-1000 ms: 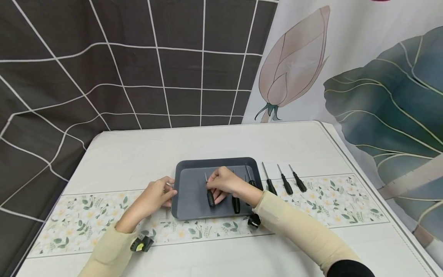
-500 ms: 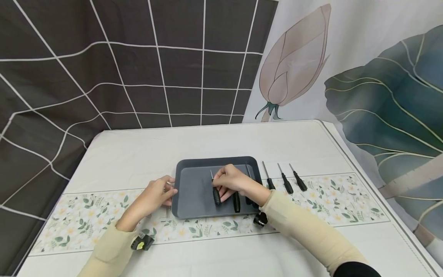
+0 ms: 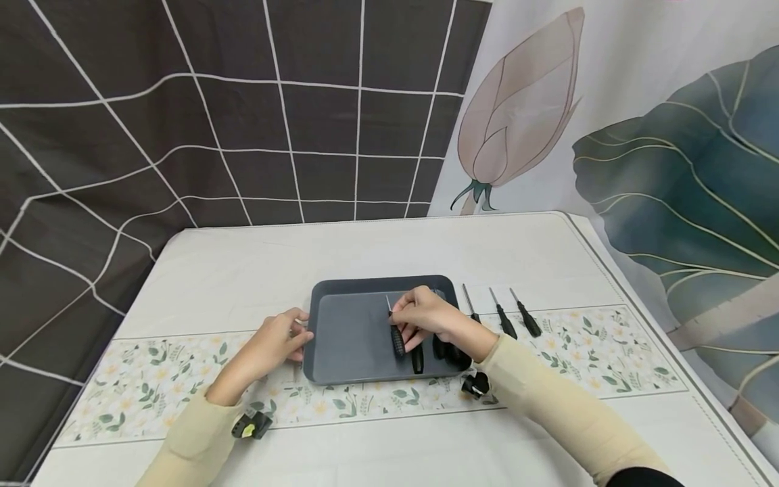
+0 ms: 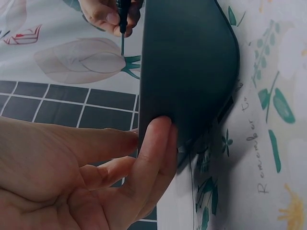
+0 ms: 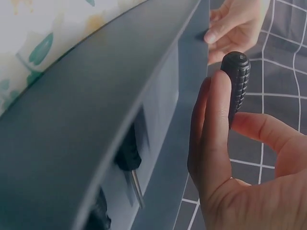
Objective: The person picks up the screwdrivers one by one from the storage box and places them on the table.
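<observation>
My right hand (image 3: pixel 420 318) pinches a screwdriver (image 3: pixel 397 340) by its black ridged handle over the right half of a grey tray (image 3: pixel 347 331). Its thin metal shaft points toward the tray's far side. In the right wrist view the handle (image 5: pixel 237 72) sits between thumb and fingers. On the tray, a black-handled screwdriver (image 3: pixel 417 360) lies just right of the held one, and more handles (image 3: pixel 456 355) lie partly hidden under my right hand and wrist. My left hand (image 3: pixel 282 338) grips the tray's left rim; the left wrist view shows fingertips (image 4: pixel 160 122) against the outer wall.
Right of the tray lie three more screwdrivers on the table: one (image 3: pixel 468 297) partly covered by my right wrist, another (image 3: pixel 504 322), and a third (image 3: pixel 527 319) farthest right. A floral strip (image 3: pixel 164 379) runs across the white tablecloth. Curtains (image 3: pixel 316 122) hang behind the table.
My right hand has moved to the right over the tray with the screwdriver, closer to the other screwdrivers there. My left hand has stayed at the tray's left rim.
</observation>
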A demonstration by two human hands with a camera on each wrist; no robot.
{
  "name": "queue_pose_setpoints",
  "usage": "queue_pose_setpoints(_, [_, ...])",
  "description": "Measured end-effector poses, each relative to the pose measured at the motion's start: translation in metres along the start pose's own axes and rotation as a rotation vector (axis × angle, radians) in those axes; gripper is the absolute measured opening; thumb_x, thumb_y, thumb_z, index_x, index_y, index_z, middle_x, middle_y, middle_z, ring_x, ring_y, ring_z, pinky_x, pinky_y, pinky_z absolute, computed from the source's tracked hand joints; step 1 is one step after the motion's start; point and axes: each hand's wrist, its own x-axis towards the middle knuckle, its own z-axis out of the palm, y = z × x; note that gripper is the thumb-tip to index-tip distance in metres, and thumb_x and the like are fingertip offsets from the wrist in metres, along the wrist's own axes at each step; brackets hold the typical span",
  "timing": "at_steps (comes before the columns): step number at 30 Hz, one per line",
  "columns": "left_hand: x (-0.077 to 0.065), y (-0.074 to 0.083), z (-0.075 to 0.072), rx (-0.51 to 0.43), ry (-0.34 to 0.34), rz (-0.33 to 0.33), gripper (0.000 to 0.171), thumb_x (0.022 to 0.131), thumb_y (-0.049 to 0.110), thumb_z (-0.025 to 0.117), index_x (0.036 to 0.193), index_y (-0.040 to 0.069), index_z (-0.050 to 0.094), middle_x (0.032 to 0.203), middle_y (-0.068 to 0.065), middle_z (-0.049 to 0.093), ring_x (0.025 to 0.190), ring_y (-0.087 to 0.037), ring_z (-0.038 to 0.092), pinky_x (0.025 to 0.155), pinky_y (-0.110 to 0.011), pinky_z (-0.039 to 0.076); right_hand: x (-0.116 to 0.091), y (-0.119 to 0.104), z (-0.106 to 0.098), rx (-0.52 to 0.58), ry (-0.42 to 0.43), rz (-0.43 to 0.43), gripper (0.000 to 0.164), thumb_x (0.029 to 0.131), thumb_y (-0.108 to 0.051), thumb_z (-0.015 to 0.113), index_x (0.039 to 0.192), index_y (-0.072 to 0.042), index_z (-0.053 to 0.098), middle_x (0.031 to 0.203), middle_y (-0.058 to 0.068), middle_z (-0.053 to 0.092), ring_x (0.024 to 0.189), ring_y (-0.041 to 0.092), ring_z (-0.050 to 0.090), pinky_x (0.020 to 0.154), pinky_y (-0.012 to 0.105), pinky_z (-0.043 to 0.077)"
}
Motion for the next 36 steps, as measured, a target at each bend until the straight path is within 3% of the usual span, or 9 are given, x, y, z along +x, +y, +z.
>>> queue_pose_setpoints(19, [0.0,0.001,-0.001,0.0,-0.002,-0.001,0.037,0.097,0.0,0.062,0.128,-0.016,0.05,0.094,-0.016,0.068,0.063,-0.016,0.068,0.057,-0.025,0.06,-0.02,-0.004,-0.03,-0.012,0.01,-0.013,0.027,0.096,-0.001,0.06,0.115,0.016,0.055,0.074,0.012,0.061,0.056,0.018,0.064,0.059,0.039,0.064])
queue_pose_setpoints(36, [-0.001,0.001,-0.001,-0.003,-0.001,0.003,0.037,0.097,0.0,0.062,0.128,-0.016,0.051,0.096,-0.018,0.067,0.062,-0.016,0.068,0.056,-0.024,0.06,-0.027,0.008,-0.049,0.004,0.007,-0.037,0.03,0.094,-0.001,0.056,0.117,0.019,0.052,0.078,0.011,0.061,0.06,0.017,0.063,0.058,0.037,0.064])
